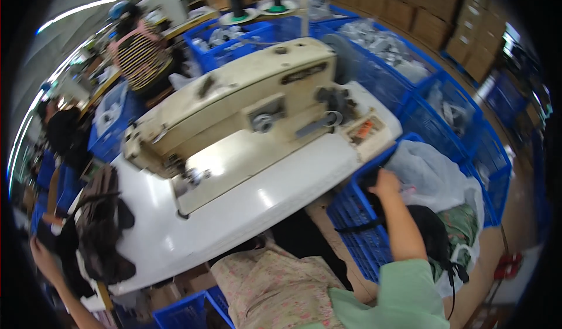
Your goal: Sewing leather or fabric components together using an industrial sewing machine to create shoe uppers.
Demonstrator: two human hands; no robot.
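A cream sewing machine (234,89) sits on a white table (234,218) in front of me. My right hand (385,184) reaches to the inner edge of a blue plastic basket (366,241) at the table's right, its fingers curled on black cloth (367,180). At the far left rim, my left hand (44,256) is beside black fabric (69,253) hanging at the table's end; its fingers are partly hidden and blurred. Between that hand and the machine lies a crumpled dark brown cloth item (99,229).
The basket holds a white plastic bag (427,168), a black item with straps (430,232) and green patterned fabric (459,229). Blue crates (410,77) with bagged goods stand behind the machine. Thread cones (237,4) stand farther back. A person (140,54) sits at the upper left.
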